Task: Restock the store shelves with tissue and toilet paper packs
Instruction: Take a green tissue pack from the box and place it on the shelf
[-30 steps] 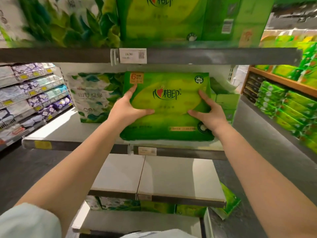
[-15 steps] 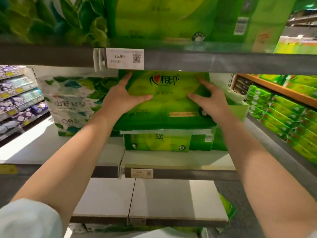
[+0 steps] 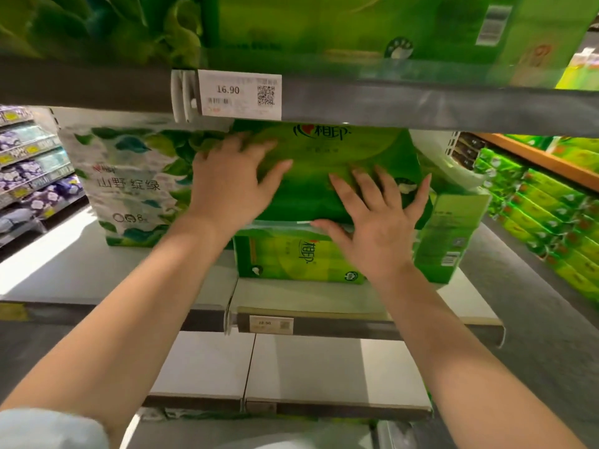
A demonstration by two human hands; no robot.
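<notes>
pressing flat, the left hand (image 3: 227, 186) and right hand (image 3: 372, 222) spread their fingers against the front of a green tissue pack (image 3: 324, 176), which sits on top of 1 lower pack (image 3: 298, 257) on the middle shelf (image 3: 324, 296). a lopsided push could skew it or tip it off the lower pack, and it may snag under the upper shelf edge (image 3: 421, 105).

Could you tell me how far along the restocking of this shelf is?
Done: one green pack lies on the middle shelf. In hand: left hand and right hand press flat on a second green pack stacked on it. Left: bare shelf space in front.
</notes>
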